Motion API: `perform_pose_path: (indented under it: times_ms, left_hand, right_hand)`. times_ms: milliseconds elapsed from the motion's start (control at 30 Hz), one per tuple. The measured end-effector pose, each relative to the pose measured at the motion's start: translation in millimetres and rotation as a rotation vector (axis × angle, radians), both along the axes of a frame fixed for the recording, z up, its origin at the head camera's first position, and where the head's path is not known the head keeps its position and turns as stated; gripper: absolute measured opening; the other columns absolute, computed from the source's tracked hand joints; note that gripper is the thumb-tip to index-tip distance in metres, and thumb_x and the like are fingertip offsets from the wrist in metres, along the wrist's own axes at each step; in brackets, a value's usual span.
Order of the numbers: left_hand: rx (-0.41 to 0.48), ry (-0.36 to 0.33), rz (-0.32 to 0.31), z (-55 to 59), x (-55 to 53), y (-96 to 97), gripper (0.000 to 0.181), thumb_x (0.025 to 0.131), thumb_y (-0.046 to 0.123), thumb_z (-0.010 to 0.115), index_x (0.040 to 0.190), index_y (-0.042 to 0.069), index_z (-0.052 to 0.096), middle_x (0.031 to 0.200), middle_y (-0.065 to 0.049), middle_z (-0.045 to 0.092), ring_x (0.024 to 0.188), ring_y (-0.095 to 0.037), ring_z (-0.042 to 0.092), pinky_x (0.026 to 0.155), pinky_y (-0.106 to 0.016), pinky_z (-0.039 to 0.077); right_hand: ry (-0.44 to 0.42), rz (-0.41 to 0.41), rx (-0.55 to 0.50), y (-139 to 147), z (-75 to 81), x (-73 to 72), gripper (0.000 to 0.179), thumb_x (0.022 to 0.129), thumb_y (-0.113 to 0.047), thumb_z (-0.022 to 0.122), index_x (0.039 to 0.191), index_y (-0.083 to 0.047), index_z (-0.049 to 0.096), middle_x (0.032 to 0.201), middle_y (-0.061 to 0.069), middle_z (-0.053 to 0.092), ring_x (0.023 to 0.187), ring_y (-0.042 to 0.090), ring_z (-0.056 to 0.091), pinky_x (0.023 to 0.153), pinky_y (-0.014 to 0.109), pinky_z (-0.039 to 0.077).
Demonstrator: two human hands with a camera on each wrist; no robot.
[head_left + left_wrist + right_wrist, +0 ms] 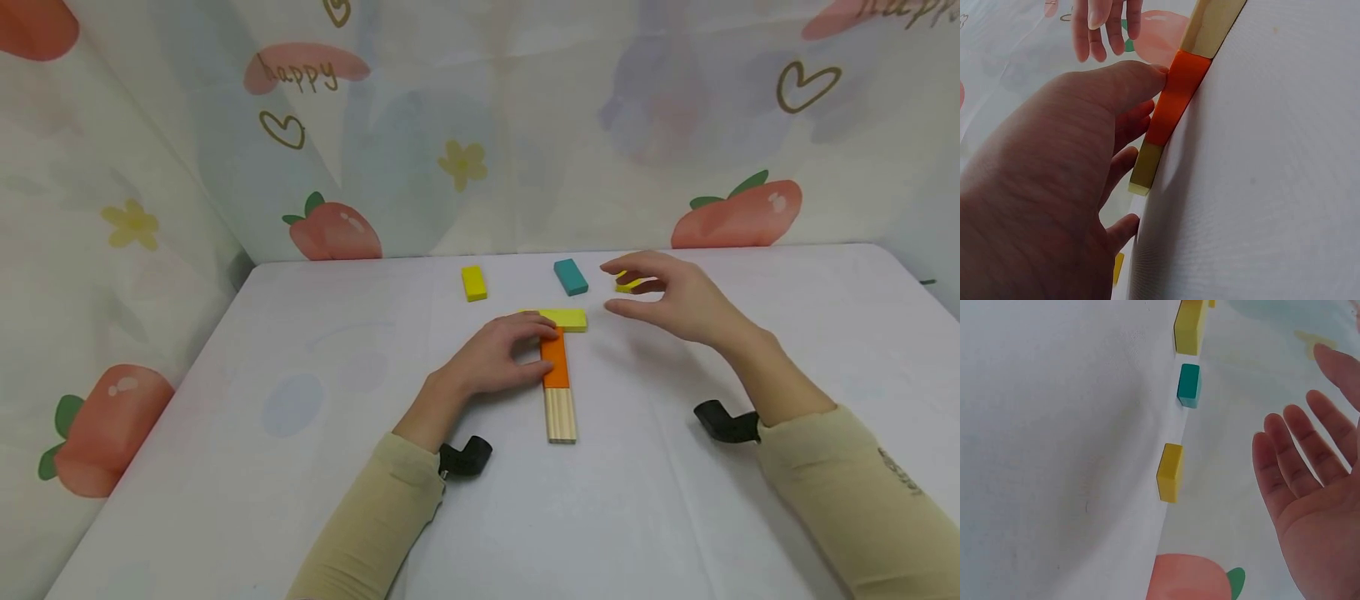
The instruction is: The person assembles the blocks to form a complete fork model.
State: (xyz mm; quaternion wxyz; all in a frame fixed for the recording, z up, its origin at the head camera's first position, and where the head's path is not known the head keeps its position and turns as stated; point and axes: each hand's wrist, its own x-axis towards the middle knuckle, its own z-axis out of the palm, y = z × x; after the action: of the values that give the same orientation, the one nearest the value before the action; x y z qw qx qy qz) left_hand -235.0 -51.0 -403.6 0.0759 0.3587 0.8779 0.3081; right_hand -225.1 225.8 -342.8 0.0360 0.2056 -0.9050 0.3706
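On the white table, an orange block (556, 375) lies end to end with a plain ridged wooden block (560, 415). A yellow-green block (572, 320) lies crosswise at the orange one's far end, making a T shape. My left hand (495, 357) rests at this row from the left, thumb and fingertips touching the orange block and its other fingers over the yellow-green one. Loosely spread, my right hand (686, 300) hovers with nothing in it, partly hiding a yellow block (625, 288). The right wrist view shows that hand well apart from the yellow block (1170, 472).
A teal block (572, 277) and another yellow block (474, 283) lie near the table's back edge. Behind them hangs a patterned cloth (525, 200) with fruit prints. Black wrist cameras (467, 457) stick out from both sleeves.
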Motion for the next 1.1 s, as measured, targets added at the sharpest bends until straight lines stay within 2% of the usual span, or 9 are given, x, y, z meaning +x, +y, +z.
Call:
perform_pose_path:
  times_ms: [133, 333, 500, 700, 1100]
  left_hand:
    - [-0.006, 0.005, 0.001, -0.1, 0.2, -0.4, 0.039, 0.095, 0.028, 0.069, 0.133, 0.018, 0.067, 0.142, 0.005, 0.056, 0.141, -0.011, 0.039, 0.117, -0.028, 0.026]
    - [-0.01, 0.009, -0.002, -0.3, -0.4, -0.4, 0.039, 0.095, 0.028, 0.069, 0.133, 0.018, 0.067, 0.142, 0.005, 0.056, 0.141, -0.012, 0.039, 0.117, -0.028, 0.026]
    - [-0.001, 0.015, -0.016, -0.8, -1.4, -0.4, 0.038, 0.095, 0.027, 0.069, 0.132, 0.016, 0.067, 0.141, 0.004, 0.057, 0.14, -0.012, 0.04, 0.117, -0.027, 0.026]
    - [0.01, 0.025, -0.025, -2.1, -2.3, -0.3, 0.038, 0.096, 0.027, 0.068, 0.132, 0.016, 0.067, 0.141, 0.004, 0.057, 0.14, -0.011, 0.04, 0.116, -0.025, 0.025]
    - [0.024, 0.029, -0.026, -2.6, -2.2, -1.8, 0.038, 0.095, 0.025, 0.069, 0.131, 0.014, 0.067, 0.14, 0.002, 0.058, 0.139, -0.012, 0.041, 0.116, -0.023, 0.025]
  right_hand:
    - [-0.028, -0.03, -0.002, 2.7, 0.5, -5.2, 0.05, 0.091, -0.02, 0.078, 0.136, -0.009, 0.061, 0.131, 0.013, 0.06, 0.117, 0.032, 0.057, 0.102, 0.053, 0.046]
    - [-0.053, -0.068, 0.02, 8.0, 0.0, -12.7, 0.052, 0.093, -0.024, 0.076, 0.139, -0.009, 0.059, 0.136, 0.013, 0.057, 0.12, 0.034, 0.055, 0.101, 0.046, 0.048]
    - [-0.081, -0.086, -0.003, 10.8, -0.8, -18.5, 0.053, 0.093, -0.026, 0.075, 0.14, -0.01, 0.058, 0.139, 0.013, 0.055, 0.122, 0.034, 0.054, 0.102, 0.051, 0.045]
    - [-0.125, -0.122, -0.021, 13.4, -0.9, -26.3, 0.056, 0.094, -0.032, 0.073, 0.143, -0.012, 0.056, 0.143, 0.011, 0.053, 0.126, 0.032, 0.052, 0.103, 0.048, 0.045]
    - [-0.212, -0.16, -0.025, 16.6, -6.7, -40.3, 0.063, 0.096, -0.038, 0.07, 0.149, -0.01, 0.049, 0.15, 0.015, 0.044, 0.132, 0.042, 0.044, 0.103, 0.063, 0.04]
